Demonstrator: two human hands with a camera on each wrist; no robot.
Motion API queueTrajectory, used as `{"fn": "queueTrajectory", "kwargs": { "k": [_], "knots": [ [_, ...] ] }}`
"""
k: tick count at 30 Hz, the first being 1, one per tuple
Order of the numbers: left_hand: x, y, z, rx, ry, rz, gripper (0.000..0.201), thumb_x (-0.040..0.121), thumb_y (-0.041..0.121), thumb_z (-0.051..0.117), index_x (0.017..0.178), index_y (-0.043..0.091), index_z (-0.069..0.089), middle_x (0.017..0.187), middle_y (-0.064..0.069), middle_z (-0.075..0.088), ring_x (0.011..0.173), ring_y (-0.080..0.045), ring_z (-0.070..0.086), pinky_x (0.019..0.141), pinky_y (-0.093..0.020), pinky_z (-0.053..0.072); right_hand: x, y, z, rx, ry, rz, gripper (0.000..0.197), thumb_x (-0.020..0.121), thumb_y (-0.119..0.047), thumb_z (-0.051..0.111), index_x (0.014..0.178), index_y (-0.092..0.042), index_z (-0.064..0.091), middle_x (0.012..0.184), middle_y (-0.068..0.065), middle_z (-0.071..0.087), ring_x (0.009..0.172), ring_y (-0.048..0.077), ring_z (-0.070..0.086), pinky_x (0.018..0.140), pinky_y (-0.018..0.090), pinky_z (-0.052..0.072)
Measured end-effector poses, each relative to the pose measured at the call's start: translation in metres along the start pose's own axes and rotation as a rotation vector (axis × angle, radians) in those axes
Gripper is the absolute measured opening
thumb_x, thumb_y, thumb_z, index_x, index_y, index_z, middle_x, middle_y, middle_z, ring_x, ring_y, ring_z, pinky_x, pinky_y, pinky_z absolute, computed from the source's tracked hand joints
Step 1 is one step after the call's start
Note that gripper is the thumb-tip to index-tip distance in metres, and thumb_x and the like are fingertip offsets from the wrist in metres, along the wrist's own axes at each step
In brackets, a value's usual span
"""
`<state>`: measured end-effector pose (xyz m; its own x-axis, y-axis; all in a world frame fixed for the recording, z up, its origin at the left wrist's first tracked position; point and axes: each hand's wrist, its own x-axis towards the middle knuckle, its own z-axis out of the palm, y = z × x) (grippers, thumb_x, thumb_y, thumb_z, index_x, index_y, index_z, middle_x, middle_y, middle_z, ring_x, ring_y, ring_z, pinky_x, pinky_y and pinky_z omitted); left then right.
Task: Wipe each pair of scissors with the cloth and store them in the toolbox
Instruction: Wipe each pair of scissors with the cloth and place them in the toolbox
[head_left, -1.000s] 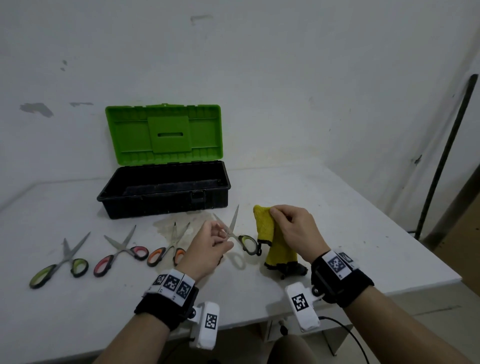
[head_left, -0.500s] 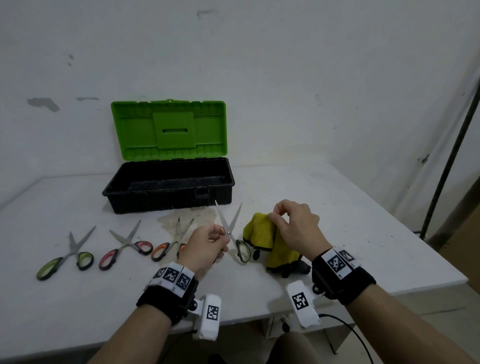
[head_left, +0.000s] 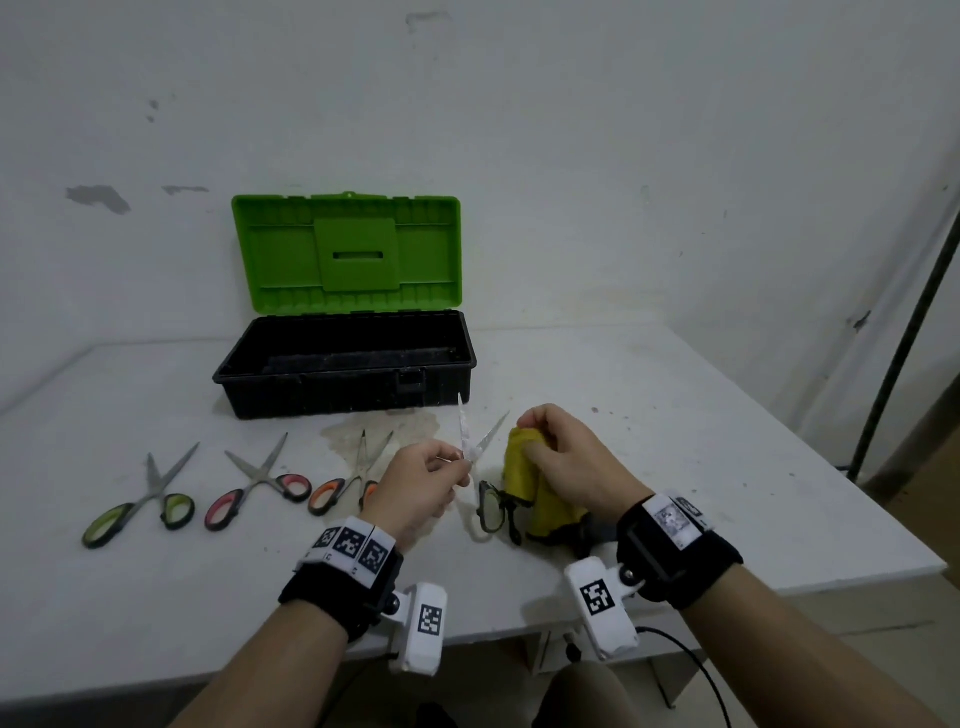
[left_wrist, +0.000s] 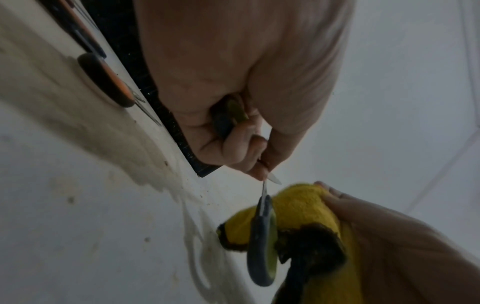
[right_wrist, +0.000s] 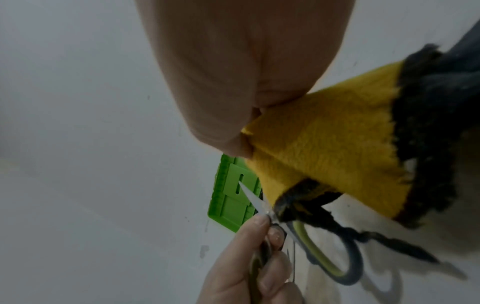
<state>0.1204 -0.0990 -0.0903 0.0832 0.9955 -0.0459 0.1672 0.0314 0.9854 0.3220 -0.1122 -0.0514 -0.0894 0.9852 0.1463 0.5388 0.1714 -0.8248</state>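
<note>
My left hand (head_left: 457, 470) holds the green-handled scissors (head_left: 475, 441) above the table, blades spread in a V pointing up. In the left wrist view its fingers curl round one handle (left_wrist: 230, 117) while the other handle (left_wrist: 262, 246) hangs free. My right hand (head_left: 535, 441) pinches the top of the yellow cloth (head_left: 522, 478), right beside the right blade. The cloth (right_wrist: 324, 148) has a dark border and hangs down to the table. The open toolbox (head_left: 343, 387), black with a green lid (head_left: 348, 254), stands behind.
Three more pairs of scissors lie in a row left of my hands: green-handled (head_left: 140, 499), pink-handled (head_left: 260, 483) and orange-handled (head_left: 345, 480). The white table (head_left: 675, 441) stands against a wall. A dark pole (head_left: 904, 332) leans at the right.
The left hand has raised the scissors so the blades point more upright. The right hand has brought the cloth's top close against the right blade.
</note>
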Motion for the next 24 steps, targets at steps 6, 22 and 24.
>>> {"fn": "queueTrajectory", "kwargs": {
  "k": [6,22,24],
  "knots": [
    [-0.006,0.003,0.005,0.030,-0.038,0.038,0.017,0.094,0.018,0.067,0.077,0.016,0.066,0.068,-0.002,0.066,0.046,-0.009,0.046,0.044,-0.023,0.035,0.003,0.004,0.013,-0.003,0.240,-0.187,0.009,0.085,-0.025,0.071,0.082,-0.027,0.063,0.081,-0.009,0.067,0.076,0.006,0.061,0.069,0.019,0.048],
    [-0.013,0.007,0.017,-0.053,-0.015,0.093,0.018,0.095,0.012,0.065,0.079,0.008,0.067,0.054,0.006,0.057,0.043,-0.006,0.042,0.041,-0.017,0.034,-0.011,0.019,0.034,-0.264,0.191,-0.307,0.034,0.096,-0.027,0.059,0.130,-0.022,0.061,0.102,0.000,0.062,0.089,0.012,0.057,0.080,0.006,0.037],
    [-0.012,0.006,0.016,-0.019,-0.010,0.097,0.019,0.095,0.013,0.065,0.077,0.009,0.066,0.056,0.005,0.058,0.045,-0.008,0.042,0.042,-0.018,0.034,-0.010,0.019,0.032,-0.238,0.217,-0.352,0.027,0.096,-0.019,0.059,0.122,-0.017,0.064,0.100,0.000,0.062,0.089,0.013,0.059,0.079,0.004,0.037]
  ]
}}
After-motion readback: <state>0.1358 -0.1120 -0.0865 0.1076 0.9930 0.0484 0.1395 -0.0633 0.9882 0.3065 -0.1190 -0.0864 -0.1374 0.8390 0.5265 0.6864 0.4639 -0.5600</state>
